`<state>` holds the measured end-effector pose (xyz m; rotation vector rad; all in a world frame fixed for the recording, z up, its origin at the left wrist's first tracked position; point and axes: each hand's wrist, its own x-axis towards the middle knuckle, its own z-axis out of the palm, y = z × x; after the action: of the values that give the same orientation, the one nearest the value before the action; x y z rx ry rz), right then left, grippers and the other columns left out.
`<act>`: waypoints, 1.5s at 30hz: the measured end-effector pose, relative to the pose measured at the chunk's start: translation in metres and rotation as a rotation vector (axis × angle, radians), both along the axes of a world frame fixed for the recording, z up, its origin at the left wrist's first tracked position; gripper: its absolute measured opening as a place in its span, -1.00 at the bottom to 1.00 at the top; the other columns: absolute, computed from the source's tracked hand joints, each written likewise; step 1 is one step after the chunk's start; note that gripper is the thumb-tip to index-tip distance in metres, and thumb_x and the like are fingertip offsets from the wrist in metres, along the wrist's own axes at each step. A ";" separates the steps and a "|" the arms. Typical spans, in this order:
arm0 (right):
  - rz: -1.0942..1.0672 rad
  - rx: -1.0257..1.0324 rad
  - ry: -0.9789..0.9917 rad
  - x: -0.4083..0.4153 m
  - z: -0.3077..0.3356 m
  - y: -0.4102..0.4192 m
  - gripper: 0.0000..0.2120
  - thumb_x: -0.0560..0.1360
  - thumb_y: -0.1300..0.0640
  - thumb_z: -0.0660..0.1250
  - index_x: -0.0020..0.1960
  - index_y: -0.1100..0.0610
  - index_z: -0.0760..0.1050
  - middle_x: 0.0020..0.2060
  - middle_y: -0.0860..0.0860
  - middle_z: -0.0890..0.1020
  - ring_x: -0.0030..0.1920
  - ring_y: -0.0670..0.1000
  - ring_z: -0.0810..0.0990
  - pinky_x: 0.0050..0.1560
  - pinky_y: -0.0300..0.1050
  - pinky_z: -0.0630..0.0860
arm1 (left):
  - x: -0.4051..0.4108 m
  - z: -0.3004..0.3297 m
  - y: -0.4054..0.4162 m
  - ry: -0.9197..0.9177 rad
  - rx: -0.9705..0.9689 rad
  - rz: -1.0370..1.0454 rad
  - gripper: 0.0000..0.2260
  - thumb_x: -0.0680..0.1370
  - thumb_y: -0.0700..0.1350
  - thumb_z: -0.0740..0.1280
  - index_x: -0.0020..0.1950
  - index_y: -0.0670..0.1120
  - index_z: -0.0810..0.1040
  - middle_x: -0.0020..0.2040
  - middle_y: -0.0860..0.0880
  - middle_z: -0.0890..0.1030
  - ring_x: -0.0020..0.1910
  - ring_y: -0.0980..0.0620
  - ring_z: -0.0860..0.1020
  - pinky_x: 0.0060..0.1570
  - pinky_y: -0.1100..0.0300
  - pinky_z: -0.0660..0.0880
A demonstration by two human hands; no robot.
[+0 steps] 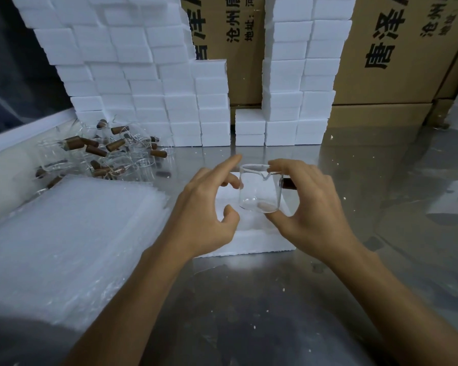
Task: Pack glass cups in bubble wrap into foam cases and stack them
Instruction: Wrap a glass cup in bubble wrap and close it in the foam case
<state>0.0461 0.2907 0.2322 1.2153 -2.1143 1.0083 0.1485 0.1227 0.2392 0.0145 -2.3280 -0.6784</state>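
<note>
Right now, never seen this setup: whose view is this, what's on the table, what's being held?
No machine here: one camera worn on a person's head, looking down at their two bare hands. The right hand holds a clear glass cup with a brown handle, above an open foam case on the metal table. The left hand is beside the cup, fingers relaxed, holding nothing. At left lies a stack of bubble wrap, and behind it a heap of more cups. White foam cases are stacked along the back, in front of cardboard boxes.
</note>
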 end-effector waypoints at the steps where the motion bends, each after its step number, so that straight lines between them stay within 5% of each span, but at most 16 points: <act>1: -0.003 -0.012 -0.001 0.000 0.000 0.000 -0.47 0.36 0.09 0.56 0.27 0.04 0.46 0.13 -0.12 0.59 0.13 0.00 0.53 0.13 0.16 0.45 | 0.001 0.001 -0.001 -0.001 0.005 0.022 -0.33 0.38 -0.17 0.32 0.51 0.03 0.33 0.06 0.15 0.56 0.09 0.13 0.48 0.14 0.14 0.46; 4: 0.011 -0.027 -0.019 0.002 -0.001 0.001 -0.47 0.36 0.10 0.56 0.27 0.01 0.46 0.13 -0.16 0.58 0.12 -0.05 0.52 0.15 0.15 0.44 | 0.004 0.007 -0.008 0.092 -0.040 0.233 -0.52 0.40 -0.19 0.25 0.33 -0.10 0.53 -0.03 0.03 0.61 -0.05 -0.02 0.55 0.09 -0.16 0.52; 7: 0.031 -0.033 -0.028 0.002 -0.003 0.001 -0.48 0.36 0.12 0.55 0.27 0.02 0.46 0.13 -0.15 0.58 0.12 -0.04 0.51 0.14 0.17 0.46 | 0.005 0.012 -0.021 0.092 -0.077 0.603 -0.73 0.48 -0.19 0.22 0.09 -0.14 0.64 -0.04 -0.11 0.68 -0.11 -0.16 0.60 0.06 -0.13 0.52; 11: 0.043 -0.053 -0.038 0.001 -0.003 0.000 -0.47 0.32 0.17 0.54 0.25 0.04 0.47 0.13 -0.15 0.57 0.09 -0.04 0.50 0.10 0.19 0.48 | 0.013 0.016 -0.040 -0.169 -0.056 0.909 -0.77 0.53 -0.15 0.31 0.15 -0.16 0.61 0.06 -0.22 0.64 0.03 -0.28 0.56 0.01 -0.09 0.47; 17: 0.064 -0.090 -0.076 0.004 -0.002 0.000 -0.46 0.28 0.19 0.53 0.22 0.07 0.47 0.09 -0.17 0.56 0.02 -0.23 0.47 0.09 0.19 0.49 | 0.017 0.015 -0.052 -0.352 0.087 1.018 -0.67 0.57 -0.11 0.34 0.29 -0.23 0.50 0.24 -0.29 0.51 0.16 -0.35 0.49 0.02 -0.10 0.43; 20: 0.075 -0.113 -0.101 0.005 -0.001 0.001 -0.47 0.27 0.18 0.50 0.22 0.08 0.47 0.06 -0.21 0.53 0.00 -0.40 0.43 0.09 0.20 0.49 | 0.017 0.014 -0.056 -0.345 0.124 1.014 -0.76 0.56 -0.20 0.35 0.20 -0.26 0.54 0.16 -0.32 0.56 0.11 -0.37 0.52 -0.11 -0.02 0.35; 25: 0.088 -0.129 -0.108 0.004 0.001 0.001 -0.49 0.28 0.17 0.49 0.21 0.09 0.47 0.06 -0.14 0.58 -0.01 -0.20 0.50 0.07 0.21 0.51 | 0.021 0.017 -0.056 -0.273 0.150 1.052 -0.85 0.53 -0.32 0.33 0.09 -0.24 0.59 0.06 -0.35 0.58 0.06 -0.40 0.52 -0.16 -0.01 0.32; 30: 0.090 -0.146 -0.116 0.002 0.001 0.001 -0.49 0.27 0.18 0.50 0.20 0.07 0.46 0.05 -0.19 0.56 0.00 -0.16 0.53 0.09 0.22 0.52 | 0.021 0.020 -0.056 -0.086 0.063 1.050 -0.70 0.46 -0.40 0.41 0.17 -0.18 0.57 0.04 -0.30 0.62 0.01 -0.36 0.56 -0.21 0.01 0.32; 37: 0.081 -0.160 -0.110 0.000 0.003 0.001 -0.47 0.28 0.21 0.55 0.20 0.07 0.46 0.02 -0.40 0.46 -0.01 -0.17 0.52 0.12 0.20 0.52 | 0.010 0.021 -0.022 0.294 -0.169 0.613 -0.76 0.50 -0.47 0.26 0.10 -0.28 0.57 -0.01 -0.28 0.57 -0.16 -0.29 0.54 -0.22 0.00 0.41; 41: 0.078 -0.184 -0.095 -0.001 0.005 0.002 -0.49 0.27 0.23 0.52 0.19 0.11 0.48 0.00 -0.41 0.45 -0.06 -0.23 0.52 0.12 0.03 0.55 | 0.001 0.014 0.006 0.285 -0.230 0.366 -0.59 0.38 -0.58 0.25 0.14 -0.28 0.61 -0.13 -0.24 0.52 -0.24 -0.16 0.51 -0.30 0.10 0.45; 45: 0.064 -0.189 -0.098 -0.002 0.006 0.002 -0.48 0.26 0.23 0.53 0.19 0.13 0.48 0.00 -0.38 0.46 -0.03 -0.16 0.52 0.13 -0.06 0.56 | -0.002 0.006 0.014 0.220 -0.158 0.271 -0.80 0.42 -0.41 0.34 0.00 -0.28 0.66 -0.13 -0.19 0.57 -0.23 -0.12 0.55 -0.26 0.07 0.57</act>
<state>0.0436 0.2931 0.2377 1.1676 -2.0102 1.2888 0.1466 0.1371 0.2453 0.1712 -2.1094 -0.3421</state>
